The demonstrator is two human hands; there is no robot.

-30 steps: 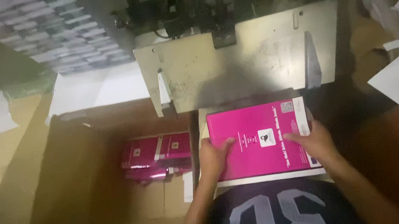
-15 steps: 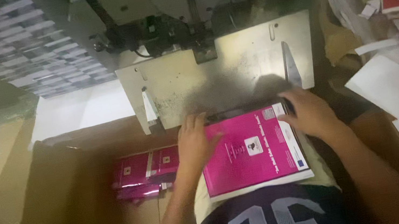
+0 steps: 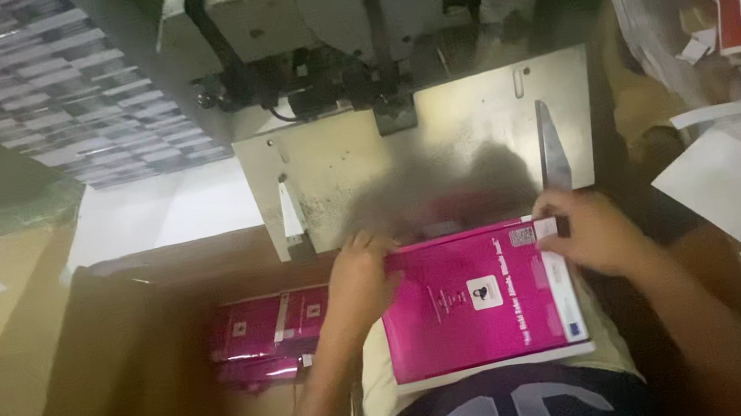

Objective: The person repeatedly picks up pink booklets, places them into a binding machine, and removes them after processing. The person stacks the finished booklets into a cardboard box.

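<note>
Pink booklet (image 3: 480,298) gripped at top corners by left hand (image 3: 360,279) and right hand (image 3: 591,233), just below metal plate (image 3: 421,148).
Fingertips blurred; more pink booklets (image 3: 261,334) lying in cardboard box (image 3: 117,385), partly shadowed.

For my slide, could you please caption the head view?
Both hands, left hand and right hand, hold a pink booklet before a metal machine plate.

pink booklet (image 3: 477,296) pushed forward, both hands at its top corners
</note>
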